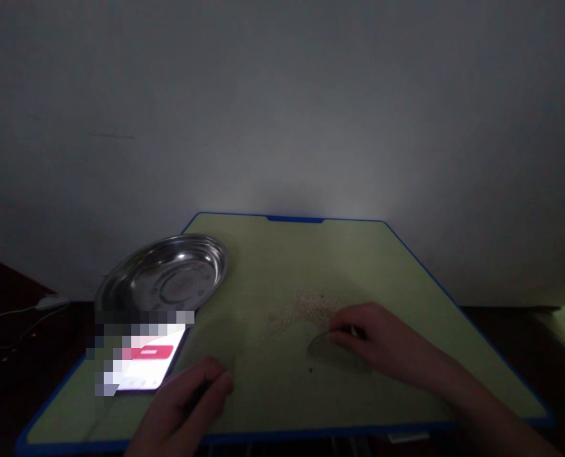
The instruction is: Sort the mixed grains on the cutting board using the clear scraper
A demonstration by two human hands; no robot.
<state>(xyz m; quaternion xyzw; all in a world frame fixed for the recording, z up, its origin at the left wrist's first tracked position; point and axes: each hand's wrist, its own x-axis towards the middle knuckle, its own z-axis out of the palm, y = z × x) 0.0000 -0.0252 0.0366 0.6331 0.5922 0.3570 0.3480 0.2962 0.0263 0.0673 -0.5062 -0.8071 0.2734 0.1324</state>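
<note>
Small pale grains (312,306) lie scattered in a loose patch on the light table top (282,254). My right hand (365,333) is at the patch's right side, with thumb and forefinger pinched together low over the table. Whatever is between those fingertips is too small or too dark to make out. My left hand (187,403) rests near the front edge, fingers curled and thumb pressed against them; its inside is hidden. A tiny dark speck (310,370) sits on the table between the hands, and another speck (322,296) shows among the grains.
A shiny metal basin (172,282) stands at the left, overhanging the table edge. In front of it a phone (149,358) with a lit screen, partly pixelated, lies close to my left hand. A grey wall (282,114) rises behind. A white power strip (51,301) with cables is at far left.
</note>
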